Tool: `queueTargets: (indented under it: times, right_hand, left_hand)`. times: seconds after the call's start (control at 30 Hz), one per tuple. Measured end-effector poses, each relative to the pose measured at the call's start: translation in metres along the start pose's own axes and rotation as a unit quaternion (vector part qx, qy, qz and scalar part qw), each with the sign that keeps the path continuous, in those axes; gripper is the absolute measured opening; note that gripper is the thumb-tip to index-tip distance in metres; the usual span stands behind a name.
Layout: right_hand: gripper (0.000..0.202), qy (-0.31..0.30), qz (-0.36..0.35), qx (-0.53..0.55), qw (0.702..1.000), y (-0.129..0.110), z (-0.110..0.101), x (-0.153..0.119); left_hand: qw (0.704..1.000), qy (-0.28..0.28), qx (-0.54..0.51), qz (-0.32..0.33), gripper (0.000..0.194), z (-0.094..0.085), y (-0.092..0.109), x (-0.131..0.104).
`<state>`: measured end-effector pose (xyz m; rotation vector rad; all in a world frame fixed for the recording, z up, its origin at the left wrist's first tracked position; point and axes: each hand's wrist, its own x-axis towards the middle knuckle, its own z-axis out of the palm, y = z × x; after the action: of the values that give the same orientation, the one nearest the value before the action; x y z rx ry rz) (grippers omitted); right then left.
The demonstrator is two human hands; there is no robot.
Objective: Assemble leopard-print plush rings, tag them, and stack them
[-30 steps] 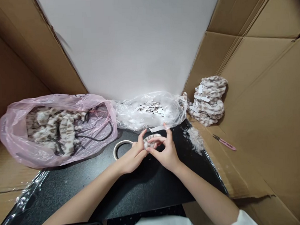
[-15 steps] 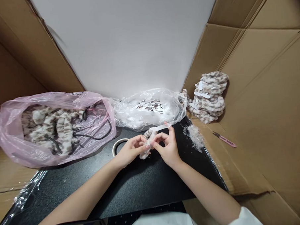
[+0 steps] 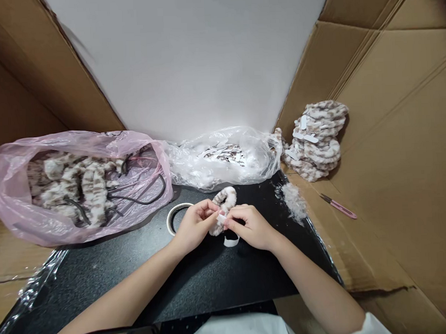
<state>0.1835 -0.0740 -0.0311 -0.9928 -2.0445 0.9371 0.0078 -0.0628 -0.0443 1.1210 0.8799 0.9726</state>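
Above the black table, my left hand [image 3: 196,222] pinches a fluffy white-and-brown hair band [image 3: 227,196], which looks like a scrunchie. Its loop stands up between my hands. My right hand [image 3: 252,226] closes on a white strip [image 3: 221,218] that lies across the plush fabric. A curled end of white strip [image 3: 231,242] hangs below the right fingertips. Just left of my left hand, a roll of whitish tape [image 3: 169,221] lies flat on the table. My fingers cover part of where strip and band meet.
A pink plastic bag [image 3: 10,196] holds fluffy pieces and dark cords. Behind my hands, a clear bag [image 3: 194,175] holds white strips. At the right stand stacked fluffy bands [image 3: 320,153], fluff scraps [image 3: 294,202] and pink-handled snips [image 3: 341,208]. Cardboard walls [image 3: 399,130] flank the table [image 3: 147,288].
The white strip, stretched up to the right before, now goes across the band with its end curled below. My right hand has turned down, and the band's loop shows more.
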Motion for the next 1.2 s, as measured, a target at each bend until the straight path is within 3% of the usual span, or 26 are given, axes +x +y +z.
queueTargets:
  times: [0.2, 0.37, 0.63, 0.83, 0.9, 0.97, 1.07, 1.13, 1.2]
  right_hand:
    - [0.032, 0.071, 0.046, -0.04, 0.996, 0.0, 0.008, 0.002]
    - [0.033, 0.085, 0.094, 0.004, 0.992, 0.002, 0.014, 0.002]
    - [0.032, 0.106, 0.121, 0.044, 0.986, 0.008, 0.015, 0.002]
    - [0.035, 0.09, 0.162, 0.025, 0.982, 0.009, 0.014, 0.002]
    - [0.029, 0.096, 0.163, -0.011, 0.982, 0.01, 0.007, 0.001]
    - [0.014, 0.151, 0.125, -0.028, 0.98, 0.01, -0.002, 0.001]
    - [0.018, 0.246, 0.036, -0.006, 0.969, 0.007, -0.015, 0.0]
    - [0.019, 0.205, 0.018, 0.01, 0.979, 0.006, -0.018, 0.0]
    - [0.021, 0.107, 0.055, 0.044, 0.992, 0.007, -0.016, 0.001]
  left_hand:
    - [0.998, 0.044, 0.035, 0.018, 0.033, 0.003, -0.003, -0.004]
    - [0.995, 0.078, 0.045, 0.034, 0.032, 0.006, -0.004, -0.006]
    - [0.998, 0.017, 0.046, 0.028, 0.029, 0.0, -0.005, -0.007]
    - [0.997, 0.062, 0.046, 0.021, 0.03, 0.0, -0.005, -0.004]
    - [0.993, 0.077, 0.073, 0.048, 0.029, -0.001, -0.002, -0.004]
    - [0.984, 0.082, 0.133, 0.086, 0.025, -0.002, 0.003, -0.006]
    - [0.956, 0.034, 0.248, 0.154, 0.016, -0.001, 0.009, -0.01]
    - [0.932, -0.026, 0.302, 0.2, 0.014, 0.0, 0.011, -0.012]
    - [0.907, -0.073, 0.33, 0.252, 0.014, 0.0, 0.01, -0.014]
